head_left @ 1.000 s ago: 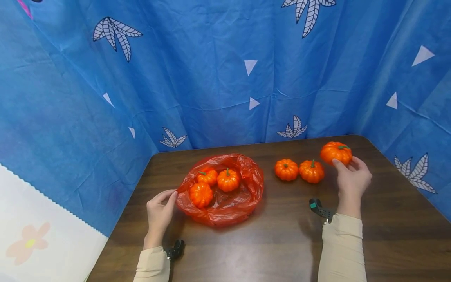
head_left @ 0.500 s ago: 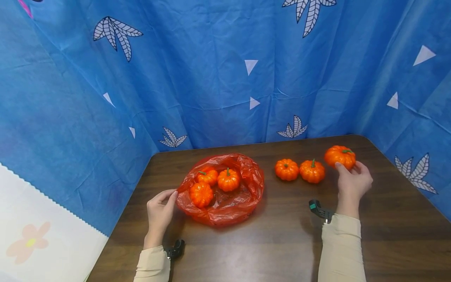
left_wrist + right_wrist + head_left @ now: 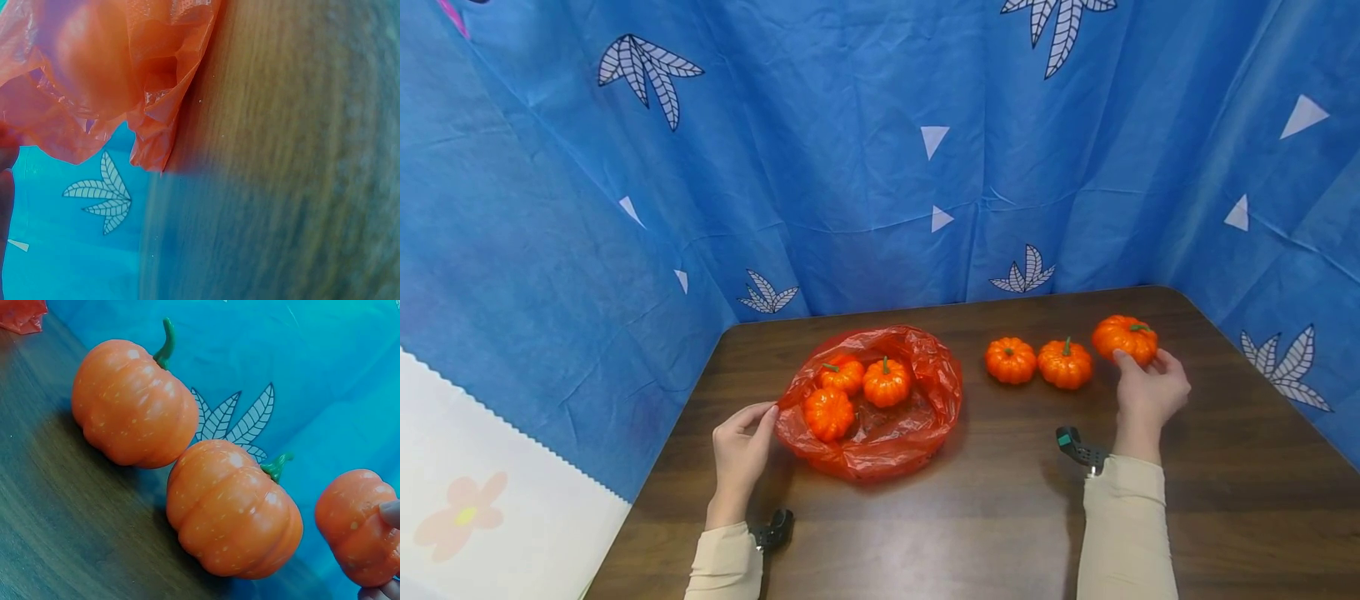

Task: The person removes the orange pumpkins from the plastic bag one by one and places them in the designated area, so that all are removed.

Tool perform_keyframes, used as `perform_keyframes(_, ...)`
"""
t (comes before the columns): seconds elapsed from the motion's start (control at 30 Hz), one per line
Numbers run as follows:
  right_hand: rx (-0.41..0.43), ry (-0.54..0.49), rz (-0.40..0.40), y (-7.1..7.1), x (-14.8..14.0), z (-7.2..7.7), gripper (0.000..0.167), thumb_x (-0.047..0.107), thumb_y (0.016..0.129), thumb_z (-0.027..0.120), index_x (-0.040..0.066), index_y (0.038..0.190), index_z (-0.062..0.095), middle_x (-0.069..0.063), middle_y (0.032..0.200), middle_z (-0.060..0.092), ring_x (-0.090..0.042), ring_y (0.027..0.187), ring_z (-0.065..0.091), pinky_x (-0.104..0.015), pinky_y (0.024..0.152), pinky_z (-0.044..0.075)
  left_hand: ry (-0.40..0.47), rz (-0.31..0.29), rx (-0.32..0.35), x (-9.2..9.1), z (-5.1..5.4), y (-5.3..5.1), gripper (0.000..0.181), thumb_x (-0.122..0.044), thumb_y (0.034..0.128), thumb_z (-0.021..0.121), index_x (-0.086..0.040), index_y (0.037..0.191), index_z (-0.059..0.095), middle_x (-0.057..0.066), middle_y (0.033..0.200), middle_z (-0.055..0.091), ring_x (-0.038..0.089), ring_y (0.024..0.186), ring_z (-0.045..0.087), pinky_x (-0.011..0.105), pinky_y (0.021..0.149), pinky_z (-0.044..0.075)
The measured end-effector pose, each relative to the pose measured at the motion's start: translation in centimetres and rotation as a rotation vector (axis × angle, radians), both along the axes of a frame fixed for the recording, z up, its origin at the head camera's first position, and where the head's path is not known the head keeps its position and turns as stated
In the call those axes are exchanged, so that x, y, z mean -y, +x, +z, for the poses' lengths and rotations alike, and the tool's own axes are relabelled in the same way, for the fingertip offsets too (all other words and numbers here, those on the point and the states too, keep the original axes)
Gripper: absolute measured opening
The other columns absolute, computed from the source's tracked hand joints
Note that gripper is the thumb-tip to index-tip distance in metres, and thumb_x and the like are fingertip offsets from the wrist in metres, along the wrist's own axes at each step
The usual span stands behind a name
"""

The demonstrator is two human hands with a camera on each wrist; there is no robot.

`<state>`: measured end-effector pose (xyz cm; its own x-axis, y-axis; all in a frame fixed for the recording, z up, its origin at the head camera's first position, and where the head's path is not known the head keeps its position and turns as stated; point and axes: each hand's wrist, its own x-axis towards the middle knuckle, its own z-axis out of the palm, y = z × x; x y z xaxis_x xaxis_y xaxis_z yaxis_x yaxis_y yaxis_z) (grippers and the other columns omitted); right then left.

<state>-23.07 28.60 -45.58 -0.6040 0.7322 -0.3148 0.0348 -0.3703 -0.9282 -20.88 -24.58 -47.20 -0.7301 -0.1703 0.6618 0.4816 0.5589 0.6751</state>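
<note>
At the left of the head view, my left hand (image 3: 741,446) pinches the rim of a red plastic bag (image 3: 936,400) between thumb and fingers. The bag lies spread open on the table with three small orange pumpkins (image 3: 886,383) inside. My right hand (image 3: 1150,392) grips another orange pumpkin (image 3: 1124,339) with a green stem, its thumb on the near side. Left of that hand, two more pumpkins (image 3: 1064,364) sit side by side on the table. In the right wrist view the held pumpkin (image 3: 356,528) is partly cut off at the edge.
The brown wooden table (image 3: 970,533) has its far edge against a blue curtain (image 3: 865,167) printed with leaves and triangles. A white cloth (image 3: 497,467) with a flower print hangs at the left. A dark camera mount (image 3: 1081,448) is worn on the right wrist.
My right hand has lowered slightly with its pumpkin, which has shifted a little to the right and nearer the table. The left hand and the bag have stayed in place.
</note>
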Motion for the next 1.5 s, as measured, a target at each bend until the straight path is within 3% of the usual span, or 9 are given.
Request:
perform_keyframes(0.7,0.035,-0.008,-0.012,-0.5,-0.5,-1.4,0.074,0.019,0.089,0.075,0.023,0.153,0.038,0.001,0.162,0.032,-0.016,0.147,0.035,-0.029,0.118,0.035,-0.005,-0.001,-0.017,0.0,-0.1,0.0,0.007,0.003,0.0850,0.075,0.001,0.091,0.078,0.017,0.088,0.077,-0.012,0.079,0.062,0.005,0.076,0.051)
perform_keyframes(1.5,0.126,0.116,0.026,-1.0,-0.2,-2.6,0.069,0.022,0.094,0.068,0.021,0.155,0.036,-0.004,0.163,0.032,-0.019,0.145,0.036,-0.030,0.119,0.035,0.002,0.006,0.007,-0.1,0.0,0.1,0.007,0.002,0.0850,0.075,0.001,0.092,0.078,0.019,0.089,0.076,-0.011,0.078,0.063,0.004,0.075,0.051)
